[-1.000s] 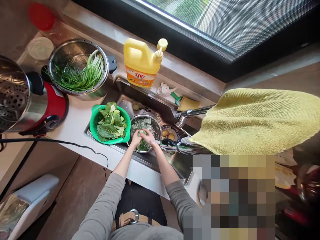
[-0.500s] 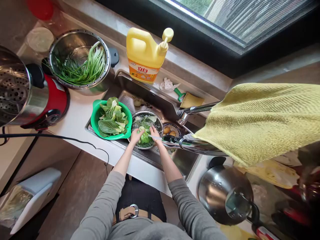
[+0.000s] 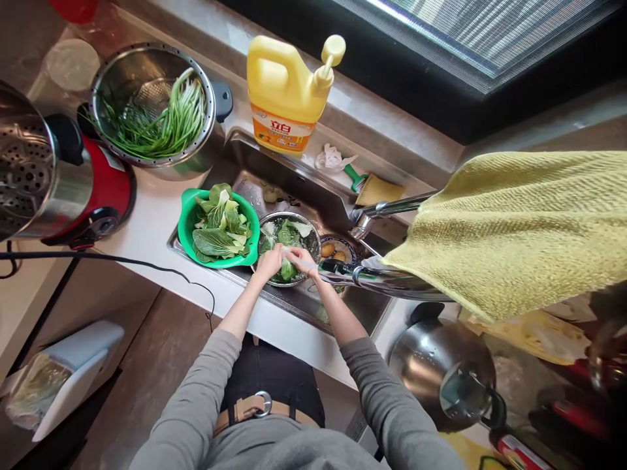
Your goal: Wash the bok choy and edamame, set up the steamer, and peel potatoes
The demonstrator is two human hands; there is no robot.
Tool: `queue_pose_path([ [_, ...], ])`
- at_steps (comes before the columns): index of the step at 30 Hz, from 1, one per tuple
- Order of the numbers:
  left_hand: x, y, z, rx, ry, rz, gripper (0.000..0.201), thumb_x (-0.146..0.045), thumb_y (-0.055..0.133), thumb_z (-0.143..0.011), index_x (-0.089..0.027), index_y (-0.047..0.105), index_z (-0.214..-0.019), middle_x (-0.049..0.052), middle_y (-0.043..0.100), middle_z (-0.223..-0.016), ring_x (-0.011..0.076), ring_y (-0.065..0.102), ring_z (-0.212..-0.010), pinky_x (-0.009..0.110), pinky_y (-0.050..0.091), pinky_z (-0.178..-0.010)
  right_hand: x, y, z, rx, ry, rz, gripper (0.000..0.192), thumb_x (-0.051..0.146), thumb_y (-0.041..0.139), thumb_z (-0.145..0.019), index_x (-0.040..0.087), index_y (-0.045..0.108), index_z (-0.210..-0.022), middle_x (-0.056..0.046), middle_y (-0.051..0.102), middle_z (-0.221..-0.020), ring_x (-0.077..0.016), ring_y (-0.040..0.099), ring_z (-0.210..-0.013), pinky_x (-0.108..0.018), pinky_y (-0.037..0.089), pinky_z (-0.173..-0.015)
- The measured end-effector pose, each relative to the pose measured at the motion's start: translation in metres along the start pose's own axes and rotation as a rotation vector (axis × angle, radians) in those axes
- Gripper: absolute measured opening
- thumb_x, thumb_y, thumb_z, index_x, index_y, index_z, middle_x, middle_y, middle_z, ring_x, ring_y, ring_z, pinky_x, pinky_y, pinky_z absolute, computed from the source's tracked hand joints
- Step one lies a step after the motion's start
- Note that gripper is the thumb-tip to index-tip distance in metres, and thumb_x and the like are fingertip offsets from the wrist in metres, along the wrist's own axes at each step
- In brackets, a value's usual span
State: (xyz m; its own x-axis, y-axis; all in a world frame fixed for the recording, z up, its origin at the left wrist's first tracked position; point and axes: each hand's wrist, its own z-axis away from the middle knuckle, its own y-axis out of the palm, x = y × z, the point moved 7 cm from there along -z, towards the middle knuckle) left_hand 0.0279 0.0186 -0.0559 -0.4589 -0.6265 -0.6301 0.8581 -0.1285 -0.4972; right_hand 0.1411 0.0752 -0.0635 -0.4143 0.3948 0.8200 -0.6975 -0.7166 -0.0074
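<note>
My left hand (image 3: pixel 269 264) and my right hand (image 3: pixel 302 260) meet over a round metal basin (image 3: pixel 317 236) in the sink. Closed fingers of both hands grip the pale stem end of a leafy green (image 3: pixel 288 270), probably bok choy, whose leaves hang down into the basin. Other green leaves (image 3: pixel 286 232) lie in the basin behind my hands. From the faucet tip beside my right hand, a thin stream of water runs toward the greens. Left of the basin, a green plastic colander (image 3: pixel 184 228) holds a pile of bok choy leaves (image 3: pixel 220 241).
A faucet (image 3: pixel 392 282) draped with a yellow towel (image 3: pixel 519 228) reaches in from the right. Behind the sink (image 3: pixel 313 179) stands a yellow detergent jug (image 3: pixel 284 98). A steel pot (image 3: pixel 147 55) of scallions is at the left, a kettle (image 3: pixel 441 365) at the right.
My hands have come closer together and lifted the leafy green slightly out of the basin, its stem end now pinched between them. The view has shifted a little.
</note>
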Motion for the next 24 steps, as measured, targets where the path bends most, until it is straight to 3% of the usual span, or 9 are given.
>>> queue_pose_path([
  [2,-0.005,-0.001,-0.002,0.035,0.072,0.034,0.027,-0.022,0.050,-0.090,-0.018,0.062,-0.114,0.012,0.072,-0.096,0.0274,0.067,-0.095,0.036,0.044,-0.092,-0.004,0.000,0.004,0.061,0.040,-0.163,0.024,0.024,0.058,-0.083,0.008,0.069,-0.097,0.002,0.072,-0.082,-0.0088,0.060,-0.076,-0.020,0.046,-0.079],
  [5,-0.004,0.000,-0.008,0.071,0.128,0.302,0.017,-0.022,0.052,-0.089,-0.018,0.065,-0.098,0.008,0.070,-0.091,0.0197,0.065,-0.086,0.029,0.047,-0.084,-0.010,-0.003,0.011,0.111,0.129,-0.363,0.028,0.027,0.066,-0.078,0.007,0.069,-0.098,-0.002,0.073,-0.081,-0.0114,0.063,-0.074,-0.025,0.048,-0.081],
  [8,0.011,0.012,-0.014,0.120,-0.040,0.643,0.025,-0.033,0.050,-0.092,-0.015,0.062,-0.105,0.001,0.059,-0.067,0.0109,0.054,-0.056,0.024,0.047,-0.064,-0.011,-0.014,0.013,-0.035,0.149,-0.566,0.032,0.032,0.072,-0.074,0.012,0.069,-0.099,-0.007,0.074,-0.091,-0.0159,0.067,-0.081,-0.030,0.051,-0.085],
  [10,0.019,0.021,-0.015,0.090,-0.151,0.733,0.035,-0.039,0.046,-0.094,-0.015,0.056,-0.117,-0.001,0.057,-0.066,0.0091,0.050,-0.052,0.023,0.046,-0.061,-0.012,-0.020,0.010,-0.151,0.162,-0.654,0.032,0.034,0.076,-0.071,0.016,0.069,-0.096,-0.007,0.074,-0.097,-0.0175,0.067,-0.086,-0.031,0.053,-0.085],
  [13,0.018,0.024,-0.012,-0.046,-0.169,0.518,0.041,-0.039,0.045,-0.094,-0.020,0.049,-0.131,0.010,0.065,-0.105,0.0154,0.063,-0.093,0.031,0.049,-0.086,-0.016,-0.019,0.004,-0.243,0.196,-0.688,0.030,0.033,0.076,-0.069,0.019,0.068,-0.093,-0.005,0.073,-0.097,-0.0166,0.065,-0.089,-0.029,0.053,-0.086],
  [16,0.005,0.028,-0.006,-0.112,-0.175,0.107,0.047,-0.045,0.047,-0.092,-0.028,0.050,-0.136,0.012,0.047,-0.144,0.0268,0.038,-0.138,0.045,0.031,-0.111,-0.021,-0.013,-0.001,-0.311,0.175,-0.685,0.025,0.031,0.072,-0.070,0.019,0.066,-0.091,-0.004,0.072,-0.099,-0.0154,0.063,-0.097,-0.028,0.049,-0.094],
  [19,-0.009,0.028,0.001,-0.196,-0.123,-0.097,0.045,-0.043,0.048,-0.092,-0.026,0.055,-0.134,0.013,0.037,-0.152,0.0306,0.028,-0.144,0.049,0.022,-0.115,-0.023,-0.004,-0.004,-0.327,0.133,-0.645,0.026,0.035,0.070,-0.072,0.018,0.065,-0.091,-0.005,0.071,-0.102,-0.0156,0.061,-0.103,-0.028,0.045,-0.099],
  [22,-0.013,0.024,0.003,-0.243,-0.059,-0.058,0.039,-0.029,0.048,-0.092,-0.018,0.058,-0.128,0.017,0.051,-0.139,0.0262,0.047,-0.131,0.042,0.033,-0.110,-0.026,0.003,-0.004,-0.330,0.123,-0.541,0.036,0.043,0.071,-0.068,0.019,0.062,-0.094,-0.005,0.070,-0.097,-0.0163,0.062,-0.095,-0.030,0.048,-0.093],
  [24,-0.007,0.023,0.001,-0.191,-0.030,0.009,0.036,-0.021,0.051,-0.089,-0.014,0.060,-0.122,0.016,0.062,-0.125,0.0241,0.056,-0.119,0.038,0.041,-0.104,-0.029,0.003,-0.002,-0.329,0.131,-0.413,0.044,0.049,0.073,-0.064,0.018,0.060,-0.093,-0.005,0.069,-0.089,-0.0165,0.062,-0.084,-0.030,0.050,-0.083],
])
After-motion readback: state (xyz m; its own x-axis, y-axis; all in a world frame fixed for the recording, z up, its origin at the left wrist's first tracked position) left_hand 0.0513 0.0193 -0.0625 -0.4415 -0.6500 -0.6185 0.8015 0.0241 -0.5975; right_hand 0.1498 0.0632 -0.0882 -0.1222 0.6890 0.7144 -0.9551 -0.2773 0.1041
